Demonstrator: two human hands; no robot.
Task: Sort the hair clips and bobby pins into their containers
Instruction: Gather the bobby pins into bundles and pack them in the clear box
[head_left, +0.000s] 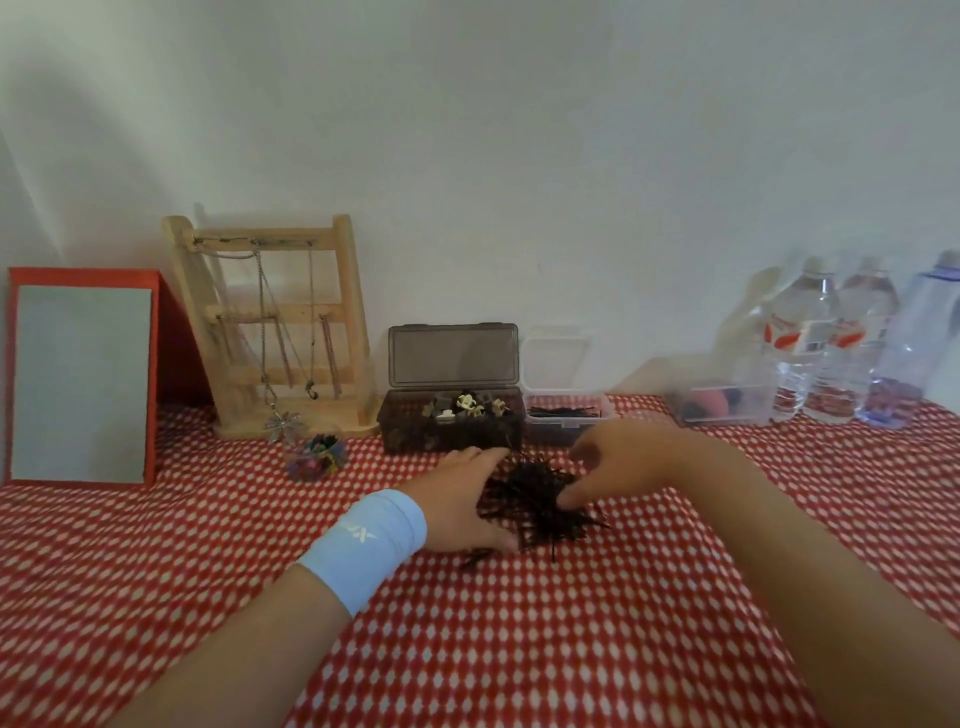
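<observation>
1. The bobby pins (535, 501) lie in a black, tangled heap in the middle of the red-and-white cloth (519, 623). They are just in front of two open boxes.
2. The left hand (460, 499) lies against the left side of the heap. Its fingers are straight and close together, like a little wall. Its thumb touches the near edge of the heap.
3. The right hand (618, 467) is at the right side of the heap. Its fingers are bent like a claw, and its thumb pokes down into the pins. The hand is blurry, so I cannot tell if it is pinching any pins.
4. I think the job right now is to gather the pins and pick up a bunch.
5. To do it well, use the left hand as a wall so no pins slide away. Pinch a small bunch, not a big one. The pins hook on each other, so lift slowly.
6. The small clear box (569, 413) already has black pins in it, so I think the bunch goes there. The dark box (452, 421) beside it holds hair clips (470, 405), so no pins should go in that one.
7. Farther out, on the left, are some little colourful bands (317, 454), a wooden stand (280, 332) with chains and a red-framed board (78, 379). Water bottles (831, 338) stand on the right.
</observation>
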